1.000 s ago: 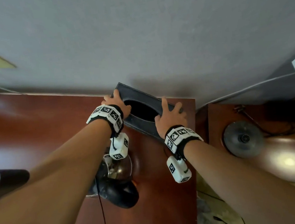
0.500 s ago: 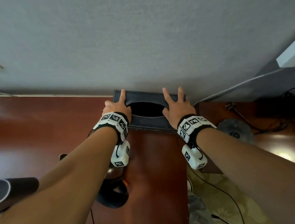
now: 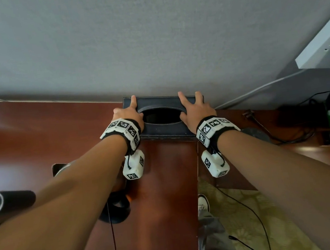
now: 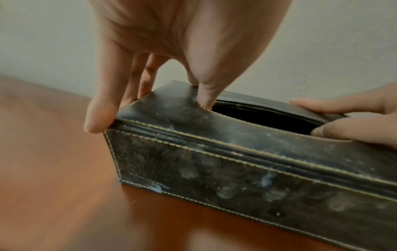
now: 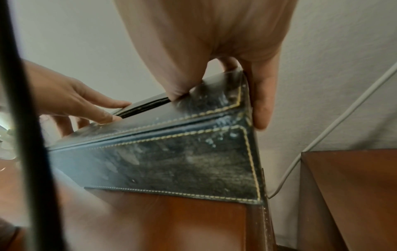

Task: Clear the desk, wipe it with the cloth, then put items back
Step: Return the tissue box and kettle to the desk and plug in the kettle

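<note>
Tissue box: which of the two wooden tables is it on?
The left-hand desk, where the left hand and right hand hold the box; the right-hand table carries cables.

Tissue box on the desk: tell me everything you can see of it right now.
The tissue box is a black, leather-look rectangular case with pale contrast stitching and a scuffed, dusty surface. Its top has an oval opening; no tissue shows in it. It stands upright at the desk's back right corner, close to the grey wall. The left hand grips its left end, thumb at the opening's edge; the right hand grips the right end the same way.
</note>
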Demonstrator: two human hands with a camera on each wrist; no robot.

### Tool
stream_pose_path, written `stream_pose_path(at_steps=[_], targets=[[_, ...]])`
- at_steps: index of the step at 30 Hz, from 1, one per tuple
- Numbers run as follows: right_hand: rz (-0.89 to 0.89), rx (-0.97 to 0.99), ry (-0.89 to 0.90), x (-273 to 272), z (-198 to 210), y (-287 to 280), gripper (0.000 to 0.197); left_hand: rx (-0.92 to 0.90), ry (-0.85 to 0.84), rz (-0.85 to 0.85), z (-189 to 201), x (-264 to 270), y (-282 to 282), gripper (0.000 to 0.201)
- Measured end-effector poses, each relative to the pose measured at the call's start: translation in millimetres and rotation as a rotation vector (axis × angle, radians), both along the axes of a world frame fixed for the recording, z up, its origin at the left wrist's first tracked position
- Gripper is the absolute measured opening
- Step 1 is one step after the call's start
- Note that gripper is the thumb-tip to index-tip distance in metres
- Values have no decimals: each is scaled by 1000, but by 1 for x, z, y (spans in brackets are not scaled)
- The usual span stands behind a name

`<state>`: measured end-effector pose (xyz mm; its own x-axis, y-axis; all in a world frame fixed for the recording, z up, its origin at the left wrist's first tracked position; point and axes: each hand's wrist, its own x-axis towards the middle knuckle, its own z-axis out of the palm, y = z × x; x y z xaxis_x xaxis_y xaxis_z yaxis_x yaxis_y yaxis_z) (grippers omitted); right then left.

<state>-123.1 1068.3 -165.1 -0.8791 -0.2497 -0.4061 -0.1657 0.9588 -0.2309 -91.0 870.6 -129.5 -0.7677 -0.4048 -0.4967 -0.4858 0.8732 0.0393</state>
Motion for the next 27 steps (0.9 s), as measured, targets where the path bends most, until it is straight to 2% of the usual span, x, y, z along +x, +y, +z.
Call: stream_pose_path(at_steps=[5,9,12,15,20,27], targets=[[-28,-6,24,-2,-5,-2,64,-17,-81,51,5,-12,3,68],[-42,-20,8,-2,-6,-6,65,-79,-112,-42,4,-17,3,65],[-46,-28,-7,-5,-7,-10,65,-147,-144,-40,7,-19,4,67],[-56,-28,-4,-5,-8,-12,64,-168,-164,-103,12,-17,6,58],[-32,-17,-6,-10,-9,-14,63,-113,-103,21,7,-20,2,67],[-9,-8,7,-10,-9,-15,63,-95,-93,62,11,-16,5,66]])
